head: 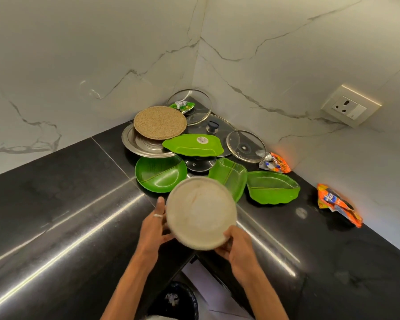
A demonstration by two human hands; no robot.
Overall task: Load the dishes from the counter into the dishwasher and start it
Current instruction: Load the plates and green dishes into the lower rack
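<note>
- Head view: the left hand [154,227] and right hand [238,248] grip a pale round plate [201,213], which is blurred, by its left and near rims above the inner corner of the black desk [56,204].
- Behind it, green plates [161,174], glass lids [246,146] and a steel plate [136,144] lie clustered in the desk's far corner.

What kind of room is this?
Most likely a kitchen: a shiny black counter, green plates and glass pot lids piled in the corner, and a wall socket.
</note>
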